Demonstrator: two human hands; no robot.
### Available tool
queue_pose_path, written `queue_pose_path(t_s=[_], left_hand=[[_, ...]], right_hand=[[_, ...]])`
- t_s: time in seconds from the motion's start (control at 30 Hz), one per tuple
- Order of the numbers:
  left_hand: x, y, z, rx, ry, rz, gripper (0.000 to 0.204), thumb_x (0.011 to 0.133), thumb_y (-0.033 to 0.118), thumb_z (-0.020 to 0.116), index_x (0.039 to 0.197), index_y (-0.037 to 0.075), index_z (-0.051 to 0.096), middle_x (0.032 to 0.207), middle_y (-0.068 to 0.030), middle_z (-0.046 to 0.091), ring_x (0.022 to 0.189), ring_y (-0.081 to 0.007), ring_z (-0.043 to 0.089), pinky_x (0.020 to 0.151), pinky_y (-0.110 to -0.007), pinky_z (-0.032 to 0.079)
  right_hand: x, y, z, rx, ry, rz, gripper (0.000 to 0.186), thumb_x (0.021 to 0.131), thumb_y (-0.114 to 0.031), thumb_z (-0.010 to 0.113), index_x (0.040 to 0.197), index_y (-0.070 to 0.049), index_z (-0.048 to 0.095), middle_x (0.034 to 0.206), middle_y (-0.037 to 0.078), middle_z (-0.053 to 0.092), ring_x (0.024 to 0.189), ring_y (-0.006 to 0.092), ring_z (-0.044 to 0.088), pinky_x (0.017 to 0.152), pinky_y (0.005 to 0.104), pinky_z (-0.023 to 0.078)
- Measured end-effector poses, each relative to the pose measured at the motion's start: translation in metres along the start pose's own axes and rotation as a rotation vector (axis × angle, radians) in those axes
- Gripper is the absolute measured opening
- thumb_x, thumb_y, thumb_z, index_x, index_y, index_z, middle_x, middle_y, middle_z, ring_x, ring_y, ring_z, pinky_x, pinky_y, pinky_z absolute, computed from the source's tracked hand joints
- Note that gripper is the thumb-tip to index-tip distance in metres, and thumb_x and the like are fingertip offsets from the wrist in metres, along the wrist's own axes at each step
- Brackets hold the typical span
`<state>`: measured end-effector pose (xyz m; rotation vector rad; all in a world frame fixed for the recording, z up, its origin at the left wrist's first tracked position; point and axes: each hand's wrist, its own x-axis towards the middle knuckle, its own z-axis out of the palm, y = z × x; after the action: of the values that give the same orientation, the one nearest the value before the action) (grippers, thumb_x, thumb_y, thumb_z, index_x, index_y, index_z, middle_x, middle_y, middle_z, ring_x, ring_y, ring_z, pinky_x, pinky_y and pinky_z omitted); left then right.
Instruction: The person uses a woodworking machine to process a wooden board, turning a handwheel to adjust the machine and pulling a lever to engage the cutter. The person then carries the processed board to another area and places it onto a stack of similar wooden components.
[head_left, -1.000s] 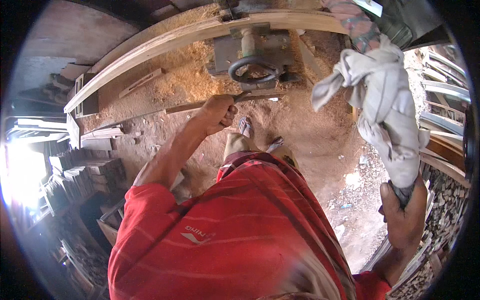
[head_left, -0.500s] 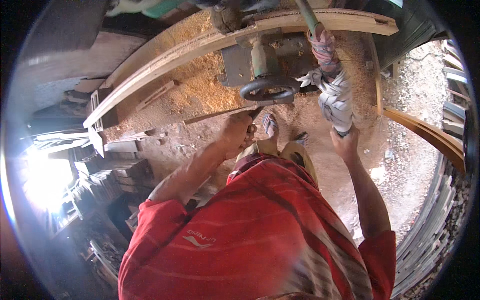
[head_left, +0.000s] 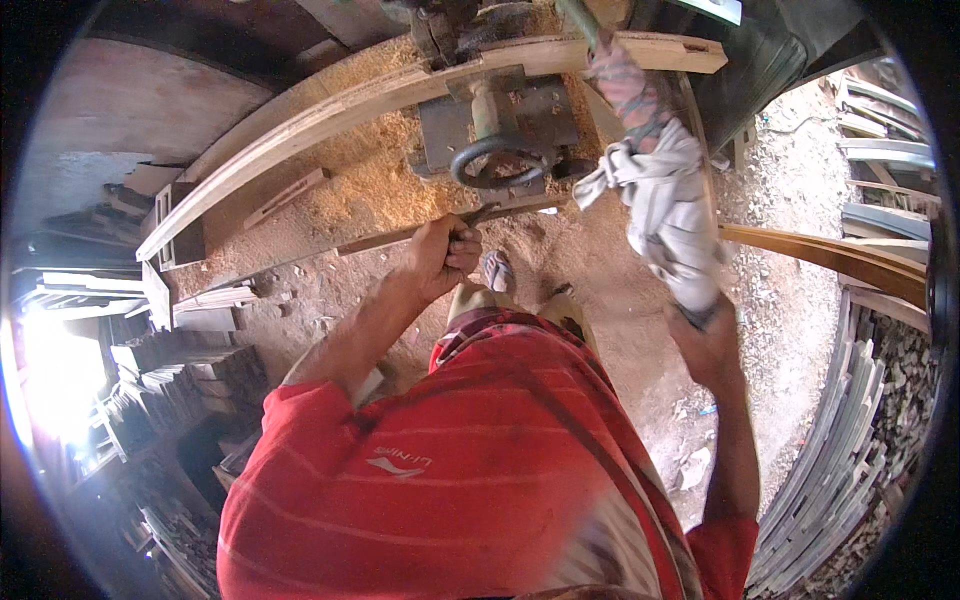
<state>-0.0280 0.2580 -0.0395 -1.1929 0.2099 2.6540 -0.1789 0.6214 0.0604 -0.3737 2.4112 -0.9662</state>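
My right hand (head_left: 708,338) is closed around the dark lower end of a long lever (head_left: 575,18). Pale grey cloth (head_left: 665,200) is knotted round it, with patterned cloth (head_left: 630,92) farther up. My left hand (head_left: 440,255), fingers curled, grips a slim dark tool with a pointed tip (head_left: 484,212); its handle is hidden in the fist. Beyond the left hand is a machine with a black handwheel (head_left: 502,162). Across the machine lies a long timber piece (head_left: 330,130), with a slot near its right end.
Orange-brown wood shavings (head_left: 365,140) cover the ground around the machine. A curved brown board (head_left: 830,255) extends at the right. Stacked wooden strips (head_left: 820,450) stand at lower right, and more wood pieces (head_left: 185,385) are piled at left beside a bright opening.
My right hand has drawn the lever end toward me and to the right. The whole view has shifted, so the machine appears farther left. My left hand still grips the slim tool.
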Motion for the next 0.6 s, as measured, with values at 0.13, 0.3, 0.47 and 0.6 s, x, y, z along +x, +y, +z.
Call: queue_pose_path(t_s=[0.13,0.3,0.47,0.6], left_hand=[[-0.005,-0.011,0.033,0.139,0.187,0.137,0.013,0.092,0.007,0.044,0.079,0.009,0.042,0.069,-0.0003,0.042,0.051,-0.0065,0.034,0.04,-0.022,0.027],[0.002,-0.019,0.049,0.209,0.198,0.168,0.007,0.094,0.009,0.045,0.088,0.009,0.041,0.071,0.0002,0.039,0.053,-0.0076,0.034,0.04,-0.023,0.026],[0.0,-0.015,0.032,0.223,0.215,0.116,0.01,0.094,0.011,0.046,0.085,0.011,0.043,0.072,-0.0013,0.044,0.053,-0.0076,0.036,0.041,-0.023,0.029],[-0.002,-0.012,0.027,0.219,0.211,0.096,0.009,0.094,0.013,0.047,0.086,0.011,0.044,0.073,-0.0014,0.045,0.053,-0.0077,0.037,0.039,-0.024,0.028]], right_hand=[[-0.061,-0.131,-0.105,0.06,-0.115,0.264,0.044,0.085,-0.012,0.069,0.123,0.001,0.052,0.082,0.001,0.059,0.065,0.0071,0.053,0.053,0.023,0.044],[-0.086,-0.188,-0.127,-0.131,0.156,0.172,0.063,0.086,-0.007,0.065,0.144,0.002,0.042,0.085,0.002,0.06,0.064,0.0078,0.053,0.053,0.022,0.045],[-0.045,-0.104,-0.072,-0.097,-0.04,0.153,0.039,0.09,-0.004,0.064,0.127,0.002,0.054,0.084,0.002,0.062,0.064,0.0054,0.053,0.054,0.0222,0.044],[0.017,-0.01,0.023,0.006,-0.037,0.094,0.025,0.083,-0.013,0.07,0.102,0.002,0.065,0.08,0.012,0.071,0.074,0.0165,0.067,0.066,0.0348,0.053]])
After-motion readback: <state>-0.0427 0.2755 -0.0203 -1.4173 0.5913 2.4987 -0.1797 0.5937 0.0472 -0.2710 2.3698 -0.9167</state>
